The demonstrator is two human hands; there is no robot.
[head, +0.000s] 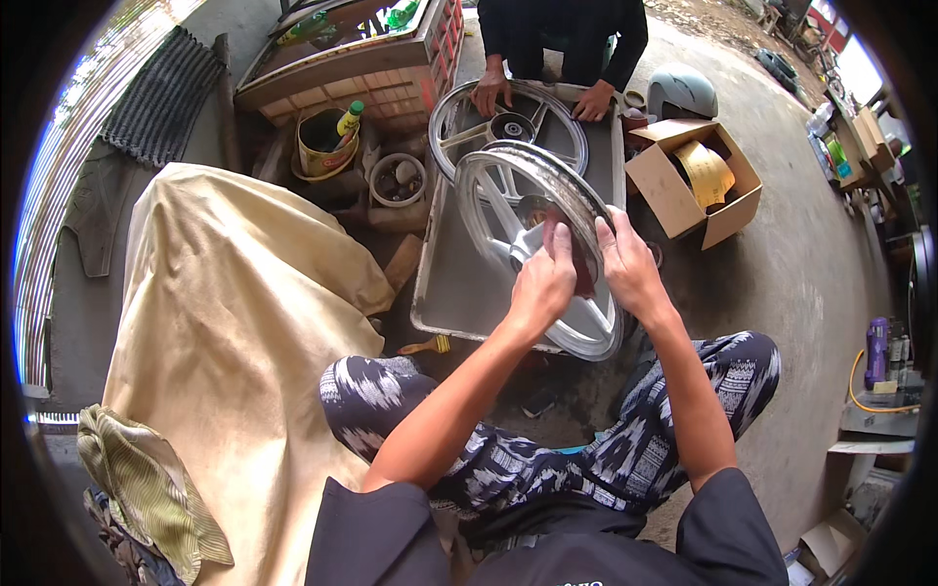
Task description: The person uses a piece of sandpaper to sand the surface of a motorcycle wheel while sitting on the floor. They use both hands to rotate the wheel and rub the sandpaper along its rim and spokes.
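A silver cast-alloy motorcycle wheel stands tilted over a shallow grey tray. My right hand grips the wheel's rim on its right side. Between the spokes, my left hand holds a dark red sheet, possibly sandpaper, near the hub; its fingertips are partly hidden. Behind this wheel, a second alloy wheel lies in the tray's far part. Another person's hands, a left one and a right one, rest on that wheel.
An open cardboard box with a yellow sandpaper roll and a grey helmet stand right of the tray. Leftward are a bucket, a small tub of stones and a beige cover. A paintbrush lies by my knee.
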